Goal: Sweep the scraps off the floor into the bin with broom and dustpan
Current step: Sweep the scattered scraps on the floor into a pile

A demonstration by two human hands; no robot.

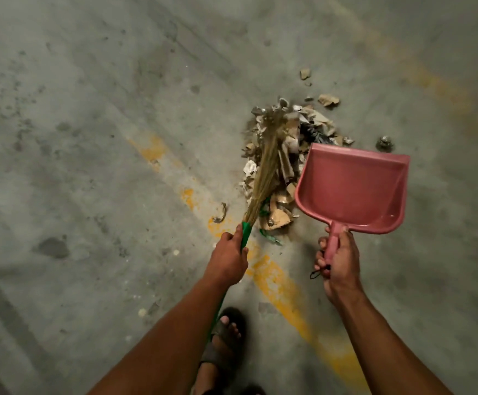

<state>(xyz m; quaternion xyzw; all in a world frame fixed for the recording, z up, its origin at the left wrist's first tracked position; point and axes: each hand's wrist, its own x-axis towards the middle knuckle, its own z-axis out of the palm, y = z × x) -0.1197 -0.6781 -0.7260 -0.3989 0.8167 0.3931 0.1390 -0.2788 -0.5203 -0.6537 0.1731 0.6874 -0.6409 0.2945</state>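
- Scraps [284,155] are lying in a loose pile on the concrete floor [89,138], mid-frame: torn paper, cardboard bits, some dark and green pieces.
- A few strays are sitting apart from the pile: a couple of cardboard bits [328,100] beyond it, one crumpled piece [220,212] on the left near the broom head, one small dark lump [385,143] on the right past the dustpan's front corner.
- Broom [263,166], straw bristles on a green handle, is lying across the left side of the pile, tips reaching the far edge and blurred.
- Left hand [227,259] is clenching the green handle just below the bristles.
- Pink dustpan [354,186] is sitting just right of the pile, open mouth facing it, pan bare inside; can't tell if its lip is touching the floor.
- Right hand [337,260] is grasping the dustpan handle, fingers wrapped round it; a black cord loop [316,273] is hanging at the handle end.
- Worn yellow painted line [286,289] is running diagonally across the floor under the pile.
- Sandalled foot [226,337] is showing at the bottom, between the forearms.
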